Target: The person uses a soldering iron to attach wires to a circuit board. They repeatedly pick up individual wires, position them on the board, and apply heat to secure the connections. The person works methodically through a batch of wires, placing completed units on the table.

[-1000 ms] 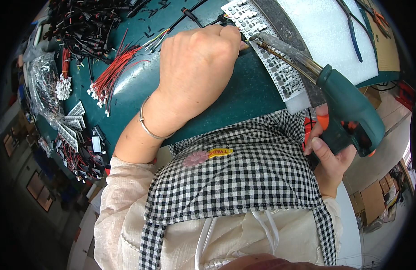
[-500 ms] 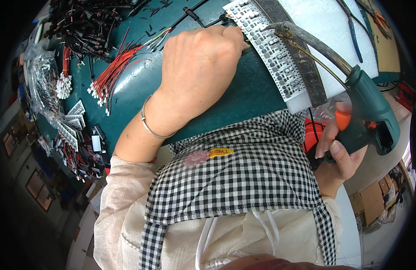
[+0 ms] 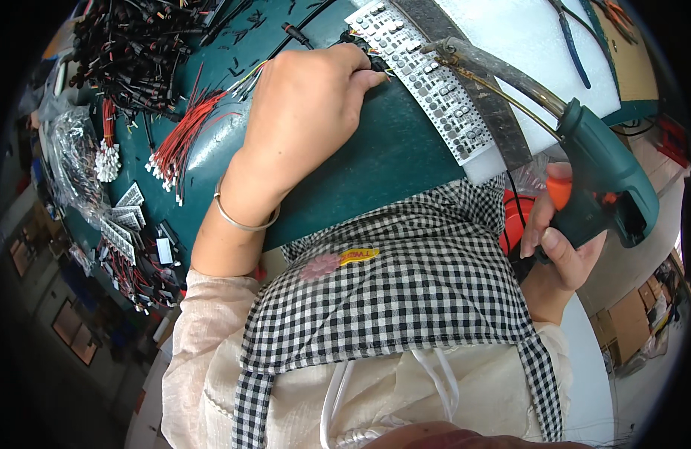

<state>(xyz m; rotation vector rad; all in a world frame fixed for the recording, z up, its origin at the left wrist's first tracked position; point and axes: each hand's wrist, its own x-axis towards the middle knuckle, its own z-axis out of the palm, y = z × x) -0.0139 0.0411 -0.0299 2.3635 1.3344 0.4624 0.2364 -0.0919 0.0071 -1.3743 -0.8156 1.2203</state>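
My left hand [image 3: 304, 112] is pinched at the left edge of a strip of white circuit boards [image 3: 427, 82], with thumb and forefinger closed around a black cable [image 3: 364, 46]. Thin coloured wire ends show beside the fingertips; most of the grip is hidden by the hand. In my right hand [image 3: 562, 247] is a green soldering gun [image 3: 603, 161] with an orange trigger, a finger resting on that trigger. Its metal barrel points up and left, and the tip hangs over the strip. Whether the tip touches the boards I cannot tell.
A dark bar [image 3: 484, 82] lies along the strip on a white foam sheet [image 3: 540, 45]. To the left are red wires with white plugs [image 3: 173, 153], a heap of black cables [image 3: 128, 52], a clear plastic bag [image 3: 76, 150] and small boards [image 3: 124, 217]. Blue-handled pliers [image 3: 573, 45] lie far right.
The whole view has shifted slightly, so the boards and soldering gun appear further left. My left hand has turned a little, and its thumb and the black cable show more now.
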